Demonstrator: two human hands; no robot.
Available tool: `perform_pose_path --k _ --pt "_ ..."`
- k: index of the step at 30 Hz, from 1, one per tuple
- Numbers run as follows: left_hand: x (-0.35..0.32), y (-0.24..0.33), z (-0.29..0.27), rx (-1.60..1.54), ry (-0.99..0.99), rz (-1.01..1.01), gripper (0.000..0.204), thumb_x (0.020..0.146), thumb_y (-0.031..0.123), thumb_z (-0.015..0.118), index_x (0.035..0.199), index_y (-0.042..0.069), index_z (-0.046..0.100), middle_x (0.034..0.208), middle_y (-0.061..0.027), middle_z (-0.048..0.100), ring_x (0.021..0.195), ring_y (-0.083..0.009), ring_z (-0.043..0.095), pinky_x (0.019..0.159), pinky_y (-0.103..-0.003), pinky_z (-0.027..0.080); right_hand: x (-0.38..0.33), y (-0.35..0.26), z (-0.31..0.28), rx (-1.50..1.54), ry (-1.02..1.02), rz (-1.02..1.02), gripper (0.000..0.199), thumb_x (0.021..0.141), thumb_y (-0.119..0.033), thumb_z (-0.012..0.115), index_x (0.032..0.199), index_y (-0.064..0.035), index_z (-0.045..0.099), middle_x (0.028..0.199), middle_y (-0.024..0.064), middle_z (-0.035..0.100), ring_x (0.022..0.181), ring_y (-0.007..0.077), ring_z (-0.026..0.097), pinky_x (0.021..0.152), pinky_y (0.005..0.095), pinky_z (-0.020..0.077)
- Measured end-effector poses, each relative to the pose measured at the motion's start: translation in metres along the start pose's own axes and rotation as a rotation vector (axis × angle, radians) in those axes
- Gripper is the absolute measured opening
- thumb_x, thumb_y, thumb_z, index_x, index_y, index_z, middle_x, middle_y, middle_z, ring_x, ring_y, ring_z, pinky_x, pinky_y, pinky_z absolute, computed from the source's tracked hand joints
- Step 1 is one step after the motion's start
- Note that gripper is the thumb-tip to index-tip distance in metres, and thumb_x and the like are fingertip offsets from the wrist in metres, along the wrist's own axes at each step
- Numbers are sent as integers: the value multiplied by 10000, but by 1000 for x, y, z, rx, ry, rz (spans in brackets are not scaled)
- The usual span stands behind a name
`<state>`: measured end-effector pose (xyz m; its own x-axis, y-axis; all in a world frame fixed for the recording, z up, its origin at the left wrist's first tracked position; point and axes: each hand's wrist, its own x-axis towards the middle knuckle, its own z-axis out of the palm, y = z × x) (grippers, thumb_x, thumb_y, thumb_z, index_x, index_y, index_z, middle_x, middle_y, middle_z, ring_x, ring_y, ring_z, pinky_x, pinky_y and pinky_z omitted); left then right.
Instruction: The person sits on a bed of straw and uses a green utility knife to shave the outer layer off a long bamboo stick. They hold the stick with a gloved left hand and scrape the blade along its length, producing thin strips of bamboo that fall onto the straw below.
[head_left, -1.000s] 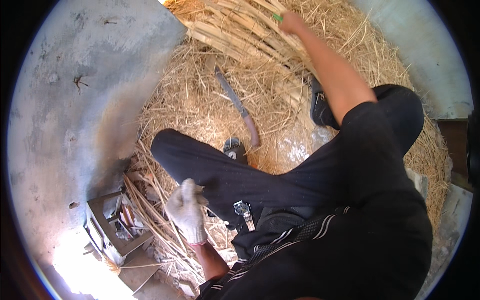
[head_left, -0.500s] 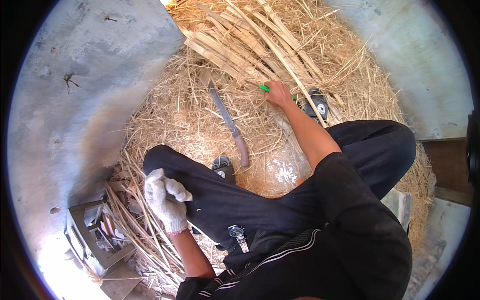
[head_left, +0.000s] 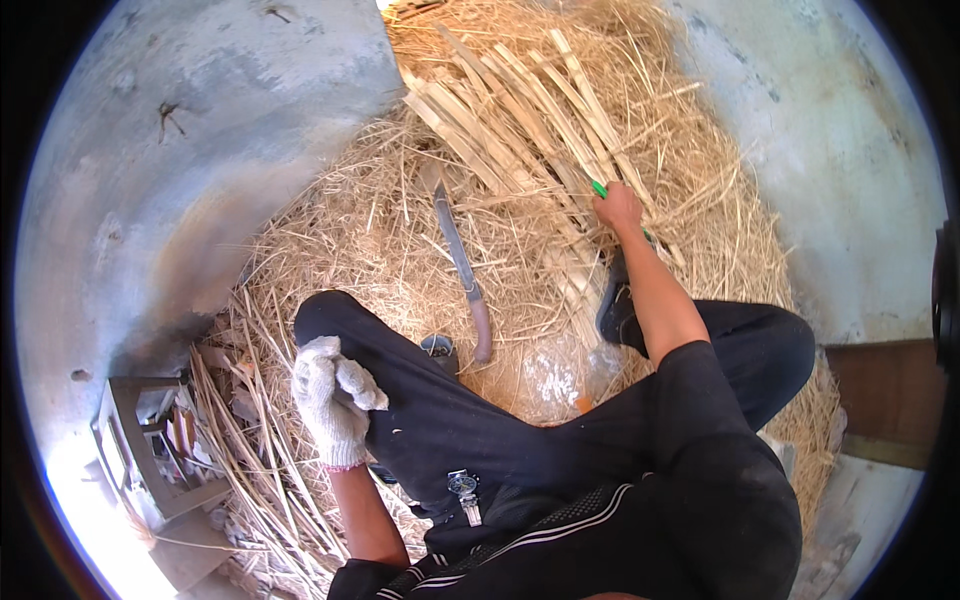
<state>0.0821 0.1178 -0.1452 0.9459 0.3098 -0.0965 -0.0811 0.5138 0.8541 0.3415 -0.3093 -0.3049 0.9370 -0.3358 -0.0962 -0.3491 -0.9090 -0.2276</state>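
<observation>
My right hand [head_left: 618, 208] is closed around a green-handled tool [head_left: 599, 187], over the near right end of a heap of pale split bamboo strips [head_left: 510, 110]. Its green handle shows on both sides of the fist; I cannot make out a blade. My left hand [head_left: 332, 400], in a whitish knitted glove, lies against my left thigh with its fingers curled and nothing visible in them. A machete [head_left: 461, 265] with a dark blade and brown handle rests on the shavings between my legs, its handle toward me and untouched.
Dry shavings [head_left: 370, 215] cover the ground between grey walls [head_left: 270, 90]. Thin strips [head_left: 255, 420] lie beside my left leg, near a wooden frame [head_left: 150, 440] with odds and ends inside. My right shoe [head_left: 618, 315] stands near the heap. A metal watch [head_left: 464, 492] lies at my lap.
My right hand has moved right with the green-handled tool. The long strip near my right shoe no longer lies there. My right foot and knee have come nearer; the gloved hand stays put.
</observation>
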Motion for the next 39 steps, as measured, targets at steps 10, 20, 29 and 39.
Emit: perform_pose_path --k 10,20,29,39 --pt "4 12 27 236 -61 -31 225 965 187 577 1056 -12 627 671 -92 601 516 -177 573 468 -320 519 62 -54 -202 486 51 -399 388 904 -412 644 958 -30 688 806 91 664 635 175 567 637 364 491" --pt "-1 26 135 567 -510 -113 381 949 163 576 1266 -48 558 1036 -137 695 894 -177 680 762 -297 564 -121 -170 -305 1262 -188 -769 274 1011 -235 512 1161 -16 582 737 30 635 525 58 454 472 232 373" --pt "-25 23 146 483 -662 -290 257 940 117 584 1113 -66 634 908 -107 690 754 -169 685 675 -283 559 -146 -174 -299 1345 -194 -759 263 1014 -232 508 1149 -23 594 763 26 638 552 55 460 498 230 385" --pt "-36 23 159 44 -696 -418 591 890 317 687 1352 6 490 899 -112 665 750 -188 659 635 -290 507 -181 -169 -300 1411 -433 -774 350 1042 -293 459 1256 -35 561 829 -3 592 540 10 386 493 183 349"
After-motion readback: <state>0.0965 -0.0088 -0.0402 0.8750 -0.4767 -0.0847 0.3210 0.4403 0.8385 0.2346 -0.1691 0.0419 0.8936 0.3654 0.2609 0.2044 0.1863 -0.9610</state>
